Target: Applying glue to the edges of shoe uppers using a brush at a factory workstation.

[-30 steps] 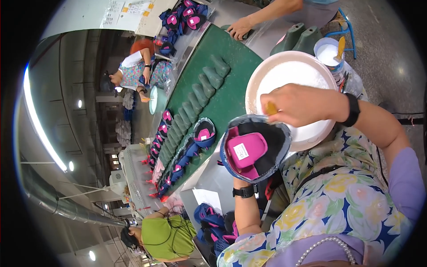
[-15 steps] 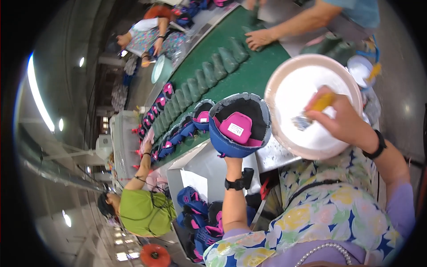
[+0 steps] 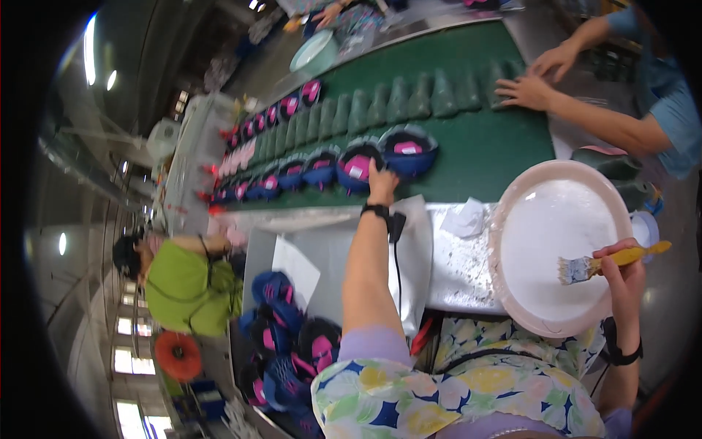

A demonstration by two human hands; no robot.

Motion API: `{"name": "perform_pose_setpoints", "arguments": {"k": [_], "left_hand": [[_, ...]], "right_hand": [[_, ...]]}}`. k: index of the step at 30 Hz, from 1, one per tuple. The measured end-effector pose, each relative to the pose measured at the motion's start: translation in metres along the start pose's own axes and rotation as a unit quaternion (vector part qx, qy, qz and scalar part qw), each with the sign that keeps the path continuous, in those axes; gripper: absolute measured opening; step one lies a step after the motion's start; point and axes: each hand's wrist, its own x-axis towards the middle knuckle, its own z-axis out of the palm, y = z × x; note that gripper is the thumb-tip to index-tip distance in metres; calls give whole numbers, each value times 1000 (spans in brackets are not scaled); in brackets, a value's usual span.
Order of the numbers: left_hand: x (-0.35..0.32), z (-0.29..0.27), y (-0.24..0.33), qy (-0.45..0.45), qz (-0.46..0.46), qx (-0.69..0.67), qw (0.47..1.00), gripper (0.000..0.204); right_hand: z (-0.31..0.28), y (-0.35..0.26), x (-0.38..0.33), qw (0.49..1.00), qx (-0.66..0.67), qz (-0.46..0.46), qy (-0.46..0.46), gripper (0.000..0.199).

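My left hand (image 3: 382, 183) reaches out over the green belt and grips the rim of a blue shoe upper (image 3: 352, 181) with a pink inside and a white label. Another blue shoe upper (image 3: 409, 167) stands just right of it; more of the same row runs off to the left. In my right hand (image 3: 623, 282) is a paintbrush (image 3: 636, 254) with a yellow handle, its pale, coated bristles over the white liquid. That liquid lies in a round pinkish basin (image 3: 503, 219) in front of me.
Dark green shoe lasts (image 3: 398, 101) line the green belt (image 3: 475, 164). A co-worker's hands (image 3: 530, 88) touch its far right end. Blue uppers (image 3: 281, 307) are piled in a grey bin (image 3: 340, 241) at lower left. A crumpled white sheet (image 3: 464, 217) lies beside the basin.
My left hand has moved from in front of me out to the belt with an upper. The brush has swung from inside the basin toward its right rim. The view has turned.
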Motion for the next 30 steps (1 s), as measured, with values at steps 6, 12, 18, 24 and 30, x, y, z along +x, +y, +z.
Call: {"name": "perform_pose_setpoints", "arguments": {"k": [6,12,18,24,30], "left_hand": [[-40,-158,47,234,214,406,857,83],[-211,-381,-21,453,-121,657,590,79],[-279,-431,-129,413,-99,603,675,35],[-200,-355,-66,287,3,415,863,36],[-203,-253,-63,268,-106,609,739,66]], "right_hand": [[-16,14,2,995,-74,-50,-38,14],[-32,35,-1,993,-101,-23,-61,15],[-17,28,-2,994,-62,-28,-83,14],[11,-1,-6,990,-73,-33,-114,13],[25,-6,-31,995,-36,-33,-88,12]]}}
